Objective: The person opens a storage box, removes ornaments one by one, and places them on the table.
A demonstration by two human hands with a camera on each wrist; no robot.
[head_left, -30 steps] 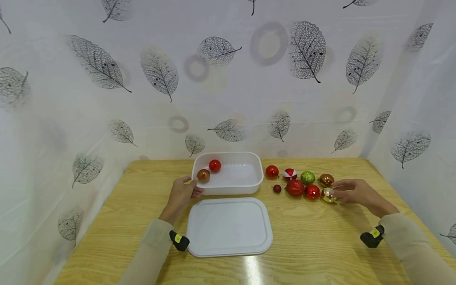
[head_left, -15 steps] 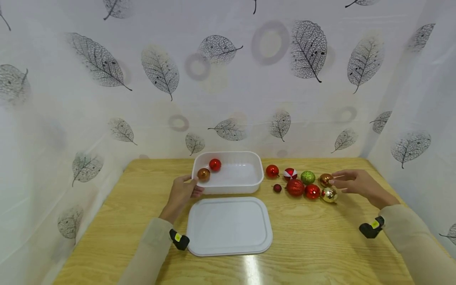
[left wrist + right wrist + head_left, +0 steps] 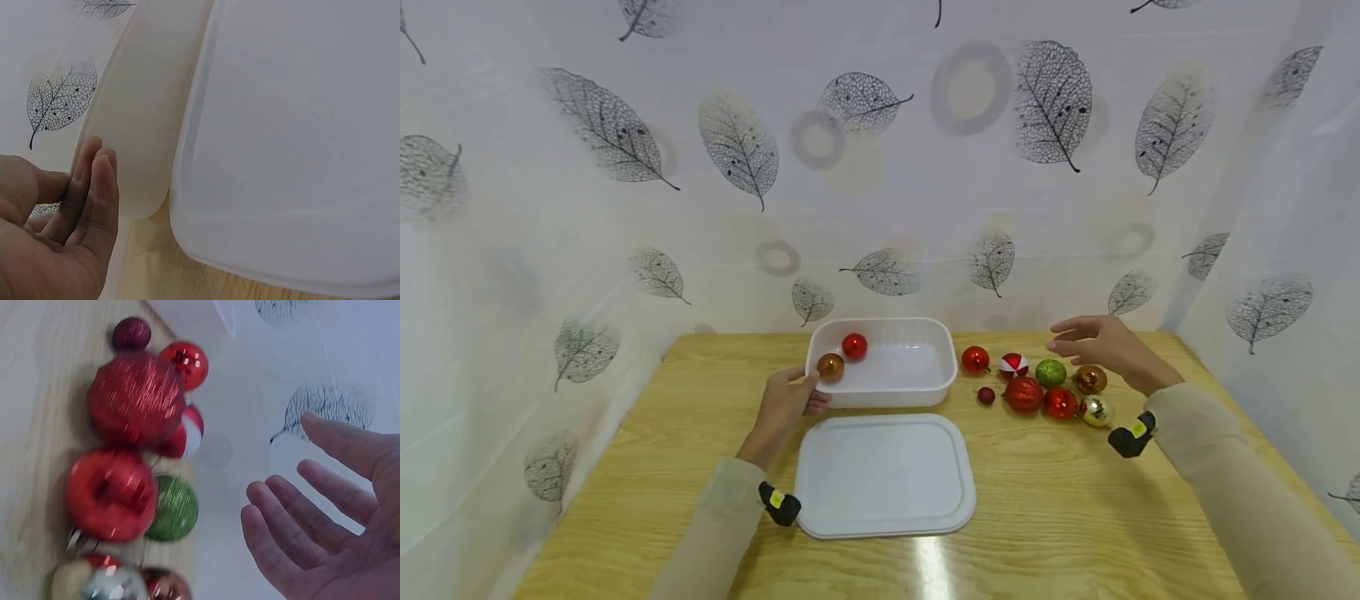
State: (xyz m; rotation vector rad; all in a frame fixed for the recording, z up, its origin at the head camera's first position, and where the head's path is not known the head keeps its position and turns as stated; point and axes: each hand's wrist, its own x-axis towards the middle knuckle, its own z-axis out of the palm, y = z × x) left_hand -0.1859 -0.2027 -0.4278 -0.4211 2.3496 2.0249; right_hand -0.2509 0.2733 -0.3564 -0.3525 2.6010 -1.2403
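My left hand [image 3: 784, 406] holds the near-left corner of a white plastic container [image 3: 895, 400], thumb at the rim and fingers along the outer wall. In the left wrist view the fingertips [image 3: 103, 172] lie against the container's side. Inside the container are a copper bauble [image 3: 831, 367] and a red bauble [image 3: 854, 346], both toward the left end. My right hand [image 3: 1105, 346] hovers, fingers parted and holding nothing, just above and behind a green glitter bauble [image 3: 1050, 372] and a copper-brown bauble [image 3: 1090, 380]. Beside these lies a gold bauble [image 3: 1096, 411].
A white lid [image 3: 884, 475] lies flat in front of the container. More baubles stand right of it: shiny red [image 3: 975, 360], red-and-white [image 3: 1013, 366], small dark red [image 3: 986, 396], large textured red [image 3: 1023, 395] and another shiny red [image 3: 1060, 403]. A leaf-print curtain [image 3: 880, 200] hangs behind the table.
My right hand has left the gold bauble, passed by the copper-brown one, then risen and moved left above the green bauble. The left hand stays at the container's corner.
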